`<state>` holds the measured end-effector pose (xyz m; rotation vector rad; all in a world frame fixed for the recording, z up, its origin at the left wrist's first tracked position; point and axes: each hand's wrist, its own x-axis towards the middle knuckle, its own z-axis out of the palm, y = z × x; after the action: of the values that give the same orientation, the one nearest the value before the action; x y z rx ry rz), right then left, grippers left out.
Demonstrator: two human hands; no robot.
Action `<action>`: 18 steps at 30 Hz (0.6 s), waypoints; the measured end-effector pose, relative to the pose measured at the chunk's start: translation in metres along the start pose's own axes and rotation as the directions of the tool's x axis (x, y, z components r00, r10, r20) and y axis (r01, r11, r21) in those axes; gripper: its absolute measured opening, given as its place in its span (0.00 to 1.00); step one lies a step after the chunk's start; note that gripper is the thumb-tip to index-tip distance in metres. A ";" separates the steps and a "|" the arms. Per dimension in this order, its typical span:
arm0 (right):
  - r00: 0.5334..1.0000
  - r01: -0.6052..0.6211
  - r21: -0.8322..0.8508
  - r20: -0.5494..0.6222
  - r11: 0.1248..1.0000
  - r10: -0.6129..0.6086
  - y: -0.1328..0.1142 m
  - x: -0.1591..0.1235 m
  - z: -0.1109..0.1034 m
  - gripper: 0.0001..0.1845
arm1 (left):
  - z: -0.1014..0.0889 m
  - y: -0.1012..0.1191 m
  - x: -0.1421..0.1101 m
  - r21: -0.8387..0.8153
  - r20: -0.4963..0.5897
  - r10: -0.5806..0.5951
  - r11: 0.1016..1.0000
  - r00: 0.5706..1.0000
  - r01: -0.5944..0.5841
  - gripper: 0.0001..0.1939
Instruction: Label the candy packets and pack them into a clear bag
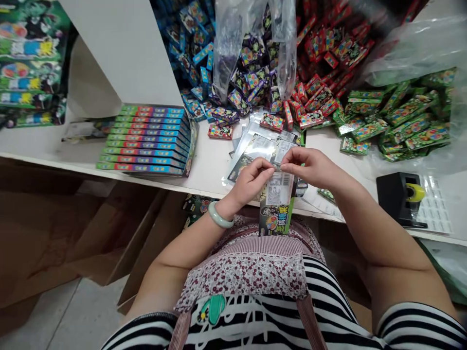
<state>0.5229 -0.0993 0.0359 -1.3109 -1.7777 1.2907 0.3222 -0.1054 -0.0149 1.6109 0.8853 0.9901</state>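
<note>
In the head view, a printed plastic candy bag [276,218] hangs over the table's front edge, with a barcode panel and large colourful characters. My left hand [251,181] has thumb and fingertips closed at its upper part, and a pale green bangle is on that wrist. My right hand [304,165] pinches right beside it, the fingertips of both hands almost meeting. The exact edge between the fingertips is too small to make out. Under and behind the hands lie more flat, shiny bags [251,141], with a small red candy box [272,122] on top.
Behind are heaps of small boxes: blue [193,53], purple [251,82], red [328,53] and green [408,116]. A display tray of stacked boxes [146,138] stands left. A black tape dispenser [399,197] sits right by a label sheet [436,204]. Cardboard boxes [73,233] are below.
</note>
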 end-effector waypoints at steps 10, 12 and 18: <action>0.997 -0.078 -0.104 -0.017 0.991 0.076 -0.009 0.002 0.007 0.13 | 0.012 -0.017 0.004 -0.052 -0.118 0.096 0.993 0.988 -0.102 0.10; 0.995 -0.090 -0.156 -0.055 0.984 0.082 -0.010 0.001 0.008 0.09 | 0.014 -0.020 0.003 -0.008 -0.150 0.109 0.994 0.983 -0.111 0.09; 0.983 -0.183 0.005 0.015 0.983 0.183 0.001 0.010 0.007 0.07 | 0.009 -0.020 0.002 0.082 -0.109 0.231 0.971 0.967 -0.223 0.13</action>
<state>0.5133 -0.0923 0.0316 -1.4935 -1.6928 1.4058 0.3300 -0.1027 -0.0350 1.7552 0.8336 1.2371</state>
